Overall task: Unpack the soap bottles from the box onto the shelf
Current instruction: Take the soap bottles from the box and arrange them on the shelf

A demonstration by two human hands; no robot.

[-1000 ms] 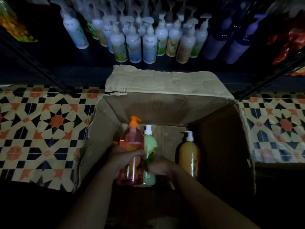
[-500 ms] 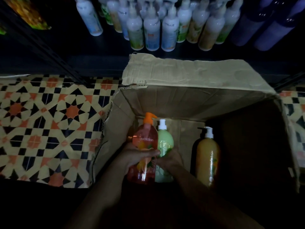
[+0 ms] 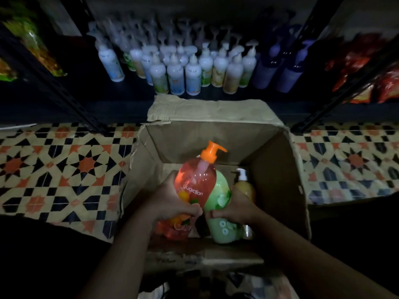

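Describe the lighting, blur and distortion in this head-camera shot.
Head view: dim overall, brightest on the orange bottle and green bottle gripped by the left hand and right hand; head view, top: the white shelf bottles are smeared by motion blur while the tiled floor looks fairly crisp; head view, edges: lower corners sink to black, and the wide angle splays the shelf posts outward.

Pretty dim shot, but both forearms are bare up to the near edge, left hand (image 3: 172, 201) and right hand (image 3: 235, 209) bare too.
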